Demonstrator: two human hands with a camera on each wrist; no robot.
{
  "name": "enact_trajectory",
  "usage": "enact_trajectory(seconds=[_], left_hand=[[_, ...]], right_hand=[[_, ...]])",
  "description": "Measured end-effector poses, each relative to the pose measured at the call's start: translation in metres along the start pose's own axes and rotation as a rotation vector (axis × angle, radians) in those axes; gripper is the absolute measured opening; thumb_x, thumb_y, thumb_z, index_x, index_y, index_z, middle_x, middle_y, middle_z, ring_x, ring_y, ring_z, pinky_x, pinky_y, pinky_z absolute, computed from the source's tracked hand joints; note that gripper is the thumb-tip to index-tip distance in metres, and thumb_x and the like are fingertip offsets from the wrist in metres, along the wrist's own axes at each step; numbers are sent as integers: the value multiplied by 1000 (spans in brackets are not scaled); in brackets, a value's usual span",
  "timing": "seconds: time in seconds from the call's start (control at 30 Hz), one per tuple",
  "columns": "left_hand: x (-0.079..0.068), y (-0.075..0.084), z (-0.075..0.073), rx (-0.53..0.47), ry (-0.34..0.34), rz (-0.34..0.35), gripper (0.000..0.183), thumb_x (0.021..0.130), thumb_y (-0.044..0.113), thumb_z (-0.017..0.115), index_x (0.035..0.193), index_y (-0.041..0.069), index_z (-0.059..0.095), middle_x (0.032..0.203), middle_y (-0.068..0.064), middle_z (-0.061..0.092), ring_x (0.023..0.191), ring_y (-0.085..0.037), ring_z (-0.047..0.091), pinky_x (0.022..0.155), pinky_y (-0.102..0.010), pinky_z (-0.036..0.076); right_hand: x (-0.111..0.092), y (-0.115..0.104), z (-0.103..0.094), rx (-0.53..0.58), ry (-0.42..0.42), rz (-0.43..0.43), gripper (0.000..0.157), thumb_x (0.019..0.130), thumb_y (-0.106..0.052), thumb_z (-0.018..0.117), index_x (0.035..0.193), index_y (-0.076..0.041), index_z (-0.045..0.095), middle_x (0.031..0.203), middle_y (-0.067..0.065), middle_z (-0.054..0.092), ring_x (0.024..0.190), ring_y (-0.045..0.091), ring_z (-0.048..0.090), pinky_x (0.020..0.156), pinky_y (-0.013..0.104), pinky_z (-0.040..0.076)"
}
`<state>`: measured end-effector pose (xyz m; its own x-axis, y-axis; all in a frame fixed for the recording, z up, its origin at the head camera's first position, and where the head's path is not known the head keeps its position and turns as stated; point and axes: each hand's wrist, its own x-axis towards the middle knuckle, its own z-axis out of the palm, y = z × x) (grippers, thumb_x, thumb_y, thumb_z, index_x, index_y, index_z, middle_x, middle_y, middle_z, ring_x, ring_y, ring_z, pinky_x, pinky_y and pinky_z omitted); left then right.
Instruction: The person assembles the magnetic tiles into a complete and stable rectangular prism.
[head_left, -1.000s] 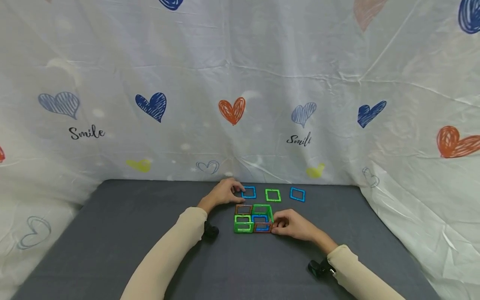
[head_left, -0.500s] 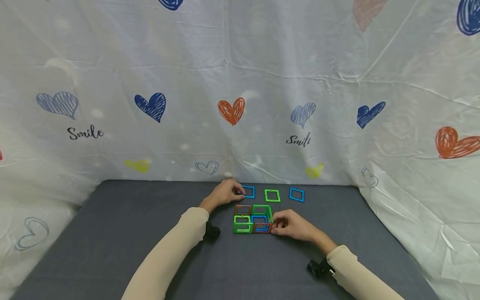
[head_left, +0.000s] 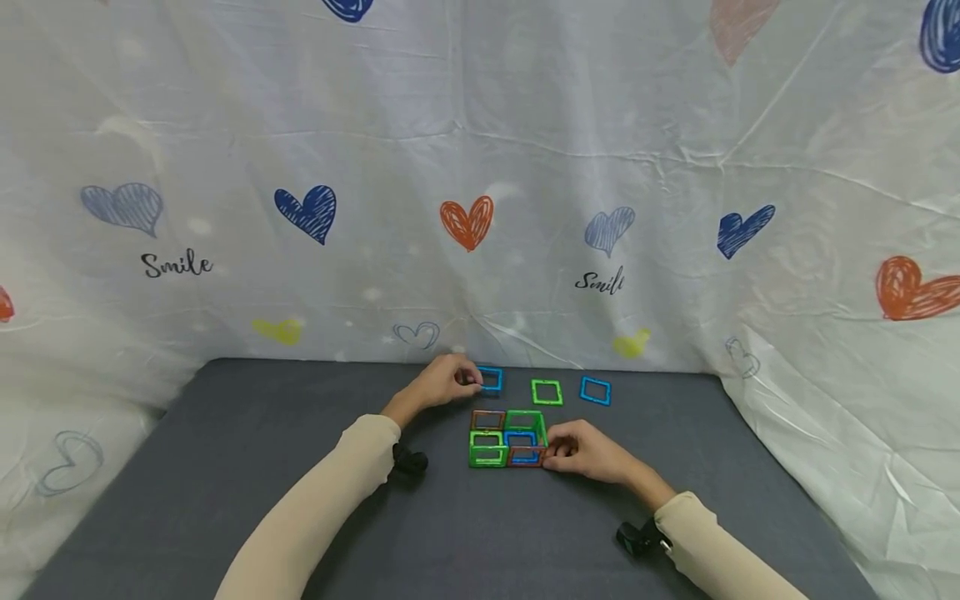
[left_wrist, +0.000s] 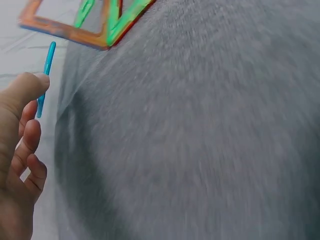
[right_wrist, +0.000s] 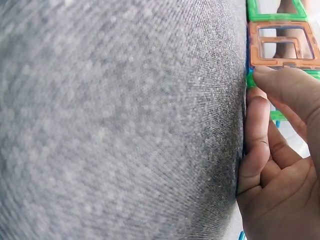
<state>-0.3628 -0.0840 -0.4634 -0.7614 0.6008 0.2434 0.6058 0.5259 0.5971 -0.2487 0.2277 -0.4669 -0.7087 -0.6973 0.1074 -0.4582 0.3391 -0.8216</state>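
My left hand (head_left: 441,382) pinches a blue square magnetic tile (head_left: 500,381) between thumb and fingers behind the block of tiles. In the left wrist view this blue tile (left_wrist: 49,59) shows edge-on, tilted upright. A low boxy structure of joined magnetic tiles (head_left: 488,464), in green, blue and brownish orange, stands on the table. At its front right corner is my right hand (head_left: 594,452), thumb and fingers gripping it. The right wrist view shows that thumb at the lower edge of the orange tile (right_wrist: 254,46), with the other fingers curled beside the structure.
Behind the structure lie a loose green square tile (head_left: 547,404) and another blue square tile (head_left: 596,402). Grey cloth (head_left: 450,533) covers the table. A white curtain (head_left: 375,275) printed with hearts hangs at its back edge.
My left hand has closed on the blue tile at the back left and drawn it slightly left and back. The right hand stays at the structure's corner.
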Motion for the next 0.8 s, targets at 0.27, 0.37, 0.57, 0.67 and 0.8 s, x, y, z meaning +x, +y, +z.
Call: enact_trajectory(seconds=[0.27,0.37,0.57,0.67,0.8], left_hand=[[-20,1,-21,54,53,27,4,96,13,74,95,10,75,91,5,61,76,-11,54,70,-32,49],[-29,3,-29,57,96,22,4,96,13,74,94,9,74,91,3,59,75,-13,52,69,-33,48],[-53,9,-42,75,132,-12,9,99,16,71,97,7,70,93,0,56,77,-16,51,69,-35,47],[-65,9,-48,75,160,-34,11,99,16,70,99,6,69,93,0,55,77,-16,51,70,-36,47],[-80,8,-53,51,196,-81,9,98,14,71,100,6,69,93,-1,55,78,-16,52,70,-35,47]], right_hand=[[-1,0,0,-8,12,-12,6,95,-4,72,101,-4,72,90,7,71,71,19,63,62,27,51],[-2,1,1,-12,9,-30,6,95,-2,72,101,-3,71,89,8,71,70,19,64,61,27,52],[0,1,0,-17,8,-36,6,95,-3,72,101,-4,72,88,8,71,70,18,63,61,27,51],[0,1,0,-22,5,-35,5,96,-4,72,101,-6,71,89,6,71,70,17,63,61,27,51],[0,4,0,-29,-2,-44,5,96,-5,72,100,-7,71,88,5,71,70,15,63,61,27,52]])
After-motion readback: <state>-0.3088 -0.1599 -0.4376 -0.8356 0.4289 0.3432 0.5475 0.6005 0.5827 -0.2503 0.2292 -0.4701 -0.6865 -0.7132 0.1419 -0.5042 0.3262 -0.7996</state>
